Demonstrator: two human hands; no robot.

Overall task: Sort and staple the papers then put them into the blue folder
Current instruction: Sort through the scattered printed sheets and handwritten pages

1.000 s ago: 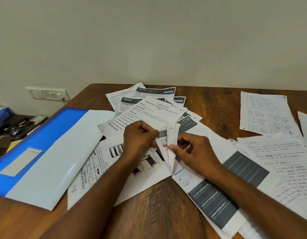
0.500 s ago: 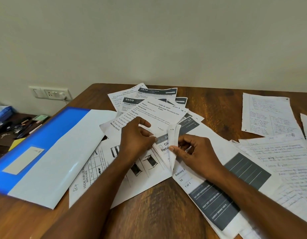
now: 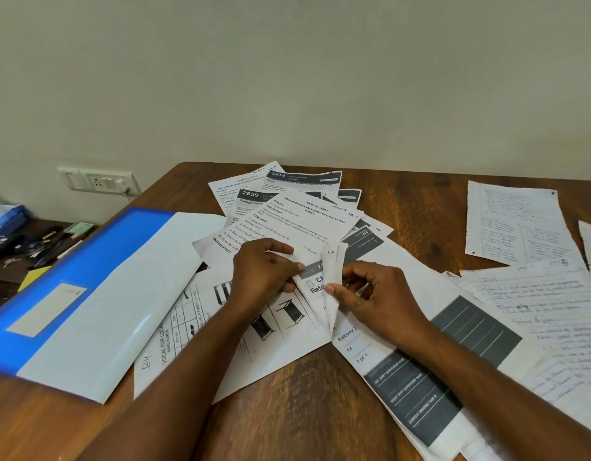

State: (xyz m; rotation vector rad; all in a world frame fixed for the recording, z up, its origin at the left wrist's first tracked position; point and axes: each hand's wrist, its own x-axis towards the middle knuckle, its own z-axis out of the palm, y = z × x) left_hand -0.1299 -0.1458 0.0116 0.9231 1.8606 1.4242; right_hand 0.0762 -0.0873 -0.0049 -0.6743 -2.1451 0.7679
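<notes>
To sort cleanly, peel only 1 sheet at a time and keep the corners pinched so the others don't slide. The left hand (image 3: 264,271) pinches the edge of a printed sheet; the right hand (image 3: 370,294) holds a curled-up page (image 3: 334,271) between thumb and fingers. Loose papers (image 3: 300,214) fan out beyond both hands, black-and-white print. The blue folder (image 3: 88,294) lies flat, left of the left hand.

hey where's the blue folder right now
In the head view the blue folder lies on the left side of the wooden table, left of the left hand, its pale flap overlapping the printed sheets beside it.
</notes>
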